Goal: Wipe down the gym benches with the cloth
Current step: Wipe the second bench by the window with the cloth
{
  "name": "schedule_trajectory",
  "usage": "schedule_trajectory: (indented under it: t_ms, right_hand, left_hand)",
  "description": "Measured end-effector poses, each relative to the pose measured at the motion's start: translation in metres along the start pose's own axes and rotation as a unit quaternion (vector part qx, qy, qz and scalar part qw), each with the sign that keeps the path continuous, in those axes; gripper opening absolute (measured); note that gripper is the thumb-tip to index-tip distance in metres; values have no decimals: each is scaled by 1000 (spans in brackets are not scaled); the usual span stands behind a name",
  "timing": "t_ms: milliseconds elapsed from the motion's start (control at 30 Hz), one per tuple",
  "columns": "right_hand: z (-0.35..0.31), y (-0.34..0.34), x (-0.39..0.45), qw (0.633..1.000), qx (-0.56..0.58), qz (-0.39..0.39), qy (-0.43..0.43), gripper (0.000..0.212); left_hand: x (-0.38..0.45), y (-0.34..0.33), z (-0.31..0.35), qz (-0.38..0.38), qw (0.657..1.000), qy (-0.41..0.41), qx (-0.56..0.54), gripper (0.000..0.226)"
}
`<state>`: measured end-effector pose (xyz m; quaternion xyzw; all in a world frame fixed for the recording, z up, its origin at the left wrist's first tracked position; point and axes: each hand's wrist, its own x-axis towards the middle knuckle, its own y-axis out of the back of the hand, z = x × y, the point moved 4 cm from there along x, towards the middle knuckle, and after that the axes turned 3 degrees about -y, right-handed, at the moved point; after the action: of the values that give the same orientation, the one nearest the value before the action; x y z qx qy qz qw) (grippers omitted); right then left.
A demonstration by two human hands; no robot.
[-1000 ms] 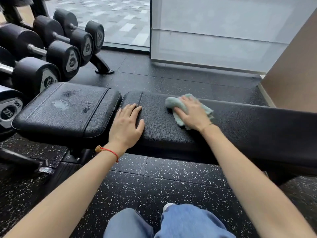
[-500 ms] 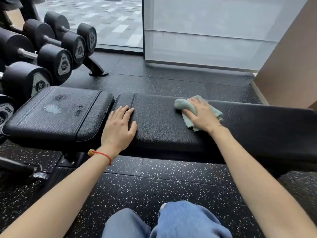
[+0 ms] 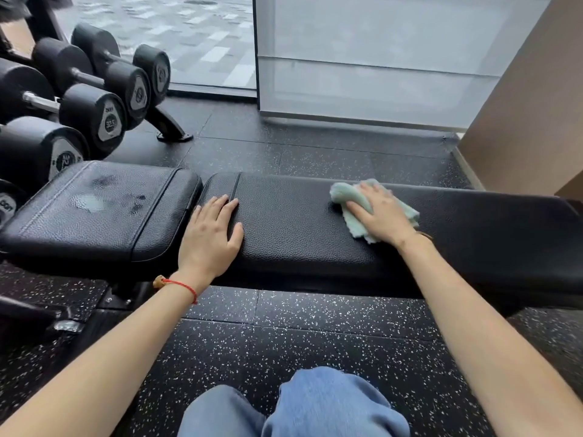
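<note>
We see a black, pebbled-leather gym bench [image 3: 299, 234] running left to right, its seat pad [image 3: 94, 216] marked with damp smears. A crumpled pale green cloth [image 3: 350, 197] lies on the long pad's surface, pressed flat under our right hand [image 3: 383, 212].

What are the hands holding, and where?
The right hand presses the green cloth on its middle against the bench pad. The left hand holds nothing, resting flat on the pad.

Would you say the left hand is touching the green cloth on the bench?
Apart. The head view shows the left hand flat on the bench pad near the seat gap, with bare black pad between it and the green cloth under the right hand.
</note>
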<state>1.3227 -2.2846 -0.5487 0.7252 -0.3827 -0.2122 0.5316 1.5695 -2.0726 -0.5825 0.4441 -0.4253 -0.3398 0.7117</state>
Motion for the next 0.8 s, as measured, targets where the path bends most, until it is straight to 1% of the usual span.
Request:
schedule_trajectory:
  t_ms: [33,100,167,233,300,400,467,500,600,667,733,800]
  right_hand:
    - [-17,-9,13,1000,-8,-4,13,49]
    - [-61,-29,19,997,13,-16,77,50]
    - [-95,-46,-7,986,36,-38,155,55]
    - [-100,-48,-44,976,48,-58,205,61]
    - [-77,-40,-75,970,34,-66,231,65]
    - [-34,-24,-112,967,-38,-43,250,75]
    - [-30,-22,-118,962,-81,-18,259,80]
    - [-40,-26,-115,961,-88,-9,262,80]
    - [-87,-49,-94,960,-89,2,267,73]
    - [-106,-60,-88,960,-82,11,267,69]
    - [-95,-54,-96,960,-60,24,271,66]
    - [-57,-38,-111,967,-27,46,248,65]
  left_hand:
    - [0,0,0,0,1000,1,0,61]
    - [0,0,0,1,1000,-1,-2,60]
    - [0,1,-2,3,1000,-5,-5,59]
    - [0,1,-3,3,1000,-8,-6,58]
    - [0,1,-3,4,1000,-11,-5,57]
    - [0,1,-1,4,1000,-8,-4,60]
    - [1,0,1,7,1000,-4,-3,60]
    - [1,0,1,8,1000,-3,-3,60]
    - [1,0,0,10,1000,-3,-5,52]
    - [0,0,-1,9,1000,-7,-8,51]
    - [0,0,-3,8,1000,-12,-10,51]
    - [0,0,-4,11,1000,-15,-13,51]
